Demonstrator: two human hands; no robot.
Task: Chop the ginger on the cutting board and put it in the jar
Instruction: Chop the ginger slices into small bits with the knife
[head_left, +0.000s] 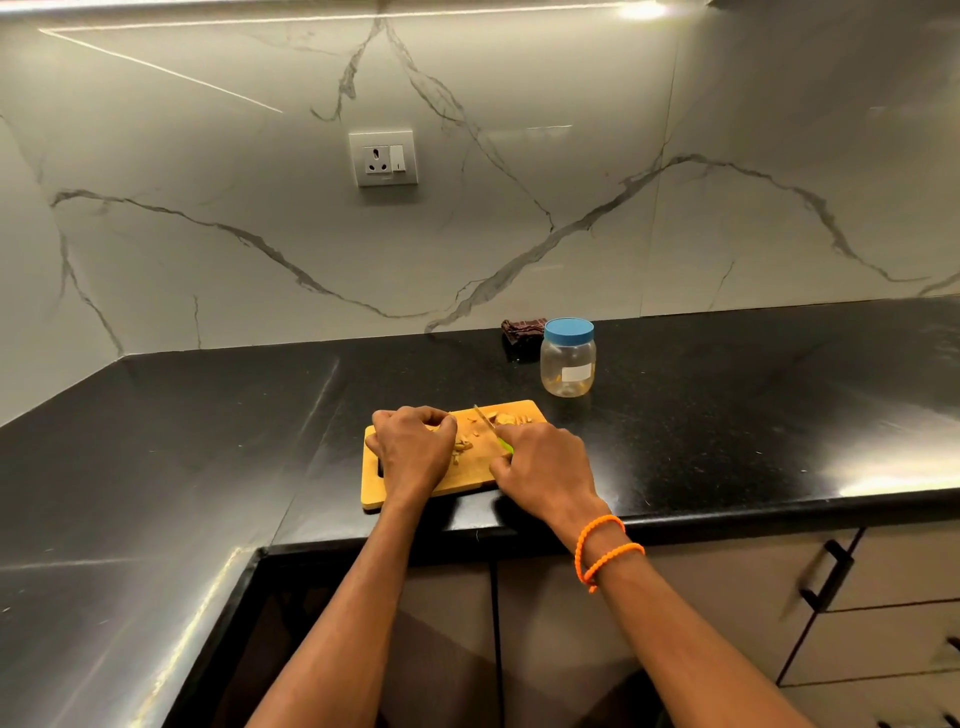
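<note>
Right hand (540, 462), center frame, is wrapped around the green handle of a knife (485, 418); blade angles up-left over the cutting board (467, 475), tip toward the board's far edge. Left hand (413, 447) sits curled w/ fingertips tucked, apparently pinching a ginger (462, 445) piece at the board's left-center, but can't tell exactly what's under the fingers. Cut bits lie between both hands, plus a few more at upper right of the board, near the blade.

Jar (568, 358) stands upper right of the board, well apart, blue lid on, looks mostly empty.

Judgement: chopping mid-way, nothing transferred yet. To do it well: keep left knuckles forward and tips tucked as a guide, short strokes, gather scattered bits back to center before next pass. Lid needs to come off before any transfer. Board overhangs counter (727, 415) front edge slightly, so go easy on downward force there.
</note>
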